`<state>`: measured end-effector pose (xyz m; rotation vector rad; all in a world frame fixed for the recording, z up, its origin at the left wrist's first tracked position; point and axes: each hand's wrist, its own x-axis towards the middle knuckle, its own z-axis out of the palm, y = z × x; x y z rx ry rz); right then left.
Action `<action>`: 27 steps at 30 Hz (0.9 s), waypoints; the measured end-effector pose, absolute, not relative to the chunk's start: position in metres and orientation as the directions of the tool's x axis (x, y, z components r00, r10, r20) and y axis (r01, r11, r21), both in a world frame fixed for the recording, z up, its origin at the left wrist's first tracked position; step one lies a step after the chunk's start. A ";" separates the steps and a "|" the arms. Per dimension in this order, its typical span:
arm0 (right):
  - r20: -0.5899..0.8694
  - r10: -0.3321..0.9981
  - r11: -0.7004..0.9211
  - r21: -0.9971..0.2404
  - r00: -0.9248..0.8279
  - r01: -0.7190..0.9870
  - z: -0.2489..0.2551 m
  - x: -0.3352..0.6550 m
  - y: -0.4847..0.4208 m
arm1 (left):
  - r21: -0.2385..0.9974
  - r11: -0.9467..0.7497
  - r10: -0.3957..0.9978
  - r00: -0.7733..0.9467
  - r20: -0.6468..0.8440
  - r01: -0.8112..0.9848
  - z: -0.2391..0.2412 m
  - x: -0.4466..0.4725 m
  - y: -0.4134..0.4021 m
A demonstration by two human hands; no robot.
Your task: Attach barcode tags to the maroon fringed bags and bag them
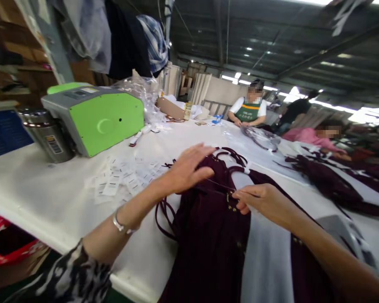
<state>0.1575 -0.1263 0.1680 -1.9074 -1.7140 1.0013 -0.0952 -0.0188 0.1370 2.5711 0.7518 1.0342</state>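
Note:
A dark maroon garment (208,235) with metal eyelets and long thin straps lies on the white table in front of me. A pale grey strip (267,256) shows down its middle. My left hand (191,168) is over the garment's upper left part, fingers stretched out together and thumb apart, with nothing visibly gripped. Near the eyelets, my right hand (255,201) pinches a thin dark cord (219,183), which runs left toward my left hand. The exact pinch point is partly hidden by the fingers.
White printed labels (123,179) are spread left of the garment. Behind them stand a green-and-grey machine (107,122) and a steel flask (49,136). More dark garments (331,181) lie at right. Across the table, a person in a green apron (251,110) handles a plastic-wrapped item.

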 end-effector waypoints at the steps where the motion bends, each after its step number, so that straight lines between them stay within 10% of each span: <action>1: -0.234 0.972 -0.171 -0.721 -0.004 0.672 0.166 0.161 -0.141 | 0.380 -0.885 0.451 0.700 0.554 0.269 0.140 -0.073 -0.042; 5: -0.149 0.989 -0.124 -0.760 0.014 0.638 0.159 0.187 -0.193 | 0.332 -0.931 0.273 0.893 0.359 0.151 0.127 -0.027 -0.100; 10: -0.197 0.979 -0.188 -0.741 0.059 0.644 0.136 0.227 -0.242 | 0.473 -0.827 0.440 0.873 0.209 0.304 0.111 -0.034 -0.117; 16: 0.313 0.939 0.055 -0.539 0.139 0.840 0.128 0.207 -0.253 | 0.455 -0.737 0.609 0.783 0.125 0.500 0.116 -0.018 -0.147; 22: -0.051 0.989 -0.097 -0.935 0.143 0.341 0.112 0.168 -0.238 | 0.613 -0.665 0.643 0.745 0.180 0.426 0.121 -0.005 -0.145; 27: 0.127 0.966 -0.035 -0.795 0.223 0.605 0.113 0.175 -0.222 | 0.443 -0.632 0.772 0.565 0.291 0.635 0.111 0.005 -0.106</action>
